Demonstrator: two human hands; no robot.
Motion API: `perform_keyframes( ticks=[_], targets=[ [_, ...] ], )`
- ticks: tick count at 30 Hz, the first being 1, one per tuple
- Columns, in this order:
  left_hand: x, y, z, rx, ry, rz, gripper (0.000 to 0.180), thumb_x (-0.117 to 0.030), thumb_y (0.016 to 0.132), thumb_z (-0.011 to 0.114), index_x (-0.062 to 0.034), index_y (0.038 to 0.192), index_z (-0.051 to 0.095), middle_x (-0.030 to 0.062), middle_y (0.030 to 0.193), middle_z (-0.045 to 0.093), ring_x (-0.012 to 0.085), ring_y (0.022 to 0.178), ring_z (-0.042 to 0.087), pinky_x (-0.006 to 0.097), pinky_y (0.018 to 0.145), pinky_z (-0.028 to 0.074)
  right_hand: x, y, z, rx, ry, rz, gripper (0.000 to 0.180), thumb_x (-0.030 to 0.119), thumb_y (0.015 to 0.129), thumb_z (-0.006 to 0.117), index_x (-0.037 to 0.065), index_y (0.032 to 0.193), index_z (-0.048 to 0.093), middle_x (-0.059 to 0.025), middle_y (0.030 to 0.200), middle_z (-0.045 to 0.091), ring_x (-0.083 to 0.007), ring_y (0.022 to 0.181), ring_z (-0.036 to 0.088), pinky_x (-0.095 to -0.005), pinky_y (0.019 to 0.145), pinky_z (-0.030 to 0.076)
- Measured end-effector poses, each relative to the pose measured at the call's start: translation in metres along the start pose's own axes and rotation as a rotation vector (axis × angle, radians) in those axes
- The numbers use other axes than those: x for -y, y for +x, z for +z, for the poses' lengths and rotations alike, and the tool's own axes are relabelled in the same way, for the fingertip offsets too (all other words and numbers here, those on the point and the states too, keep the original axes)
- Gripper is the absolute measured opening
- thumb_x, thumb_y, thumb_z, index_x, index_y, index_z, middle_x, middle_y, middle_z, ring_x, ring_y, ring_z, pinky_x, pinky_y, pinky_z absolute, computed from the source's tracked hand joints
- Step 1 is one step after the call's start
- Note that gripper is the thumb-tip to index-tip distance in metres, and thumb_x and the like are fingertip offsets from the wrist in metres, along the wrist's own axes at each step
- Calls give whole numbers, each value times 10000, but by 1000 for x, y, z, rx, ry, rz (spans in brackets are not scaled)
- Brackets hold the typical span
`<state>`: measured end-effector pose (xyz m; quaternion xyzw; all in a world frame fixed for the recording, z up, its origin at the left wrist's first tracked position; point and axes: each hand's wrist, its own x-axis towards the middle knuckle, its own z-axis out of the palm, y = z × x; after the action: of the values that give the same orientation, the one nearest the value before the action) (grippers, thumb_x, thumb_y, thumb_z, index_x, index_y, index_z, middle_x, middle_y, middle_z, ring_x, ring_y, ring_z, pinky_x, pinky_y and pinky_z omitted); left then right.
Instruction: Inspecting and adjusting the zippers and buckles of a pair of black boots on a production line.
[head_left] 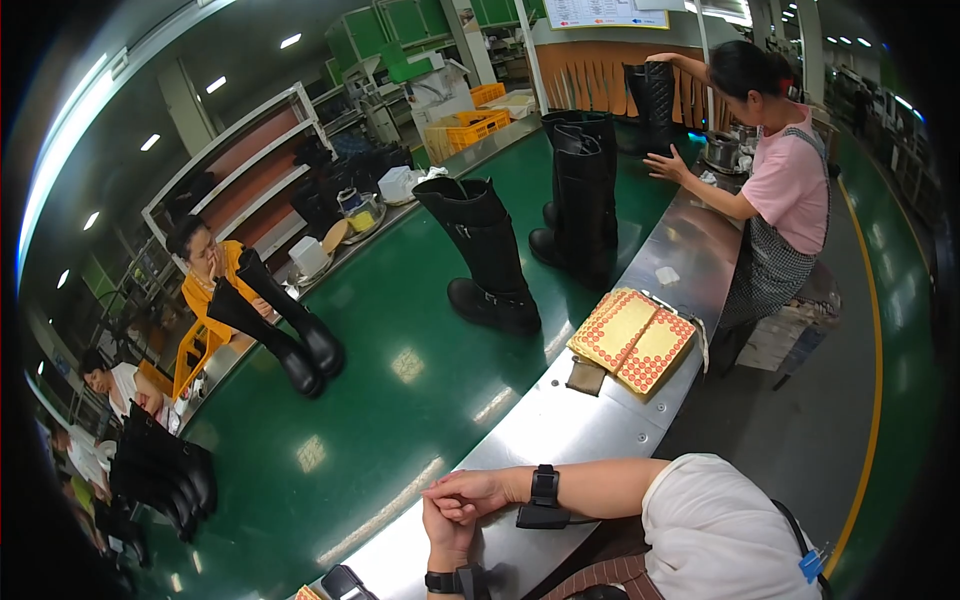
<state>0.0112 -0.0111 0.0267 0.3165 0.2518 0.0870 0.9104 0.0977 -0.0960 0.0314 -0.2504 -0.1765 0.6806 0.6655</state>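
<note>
My right hand (474, 490) and my left hand (447, 522) are clasped together above the steel edge of the table, fingers folded against each other. No item shows in either hand, and black bands circle both wrists. Nearest to them, a black device (345, 583) lies at the lower edge of the view. Beyond, on the green belt (400, 440), a tall black buckled boot (490, 255) stands upright. Farther back are more tall black boots (580, 205). To the right of my hands, a stack of yellow sheets with red round stickers (632, 340) rests on the steel edge.
A co-worker in pink (790, 180) touches a quilted black boot (655, 105) at the far right. Across the belt, a person in yellow (215, 280) sits behind a black boot pair (285, 330). Several black boots (165, 465) stand at the left. Orange crates (477, 128) sit at the back.
</note>
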Motion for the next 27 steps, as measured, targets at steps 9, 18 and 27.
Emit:
perform_keyframes(
  ticks=[9,18,27],
  targets=[
    [-3,-9,14,-74,41,-1,544,-381,1035,324,-150,542,355,-22,401,312,137,346,387,219,346,314,-2,2,-5,13,-5,13,515,296,1039,401,79,571,411,-33,530,425,-113,449,380,-211,452,353],
    [-2,-7,13,-11,49,-43,514,-379,1036,308,-49,734,563,-20,425,331,122,360,362,223,345,300,-1,-1,-4,-29,-22,17,516,301,1029,428,74,566,413,-36,521,420,-115,440,377,-215,448,351],
    [-14,-4,12,22,36,-24,483,-385,1032,323,-32,833,587,38,583,522,164,459,516,236,418,436,5,10,4,-21,0,58,504,261,1038,394,72,572,431,-24,496,405,-110,445,407,-226,431,338]
  ],
)
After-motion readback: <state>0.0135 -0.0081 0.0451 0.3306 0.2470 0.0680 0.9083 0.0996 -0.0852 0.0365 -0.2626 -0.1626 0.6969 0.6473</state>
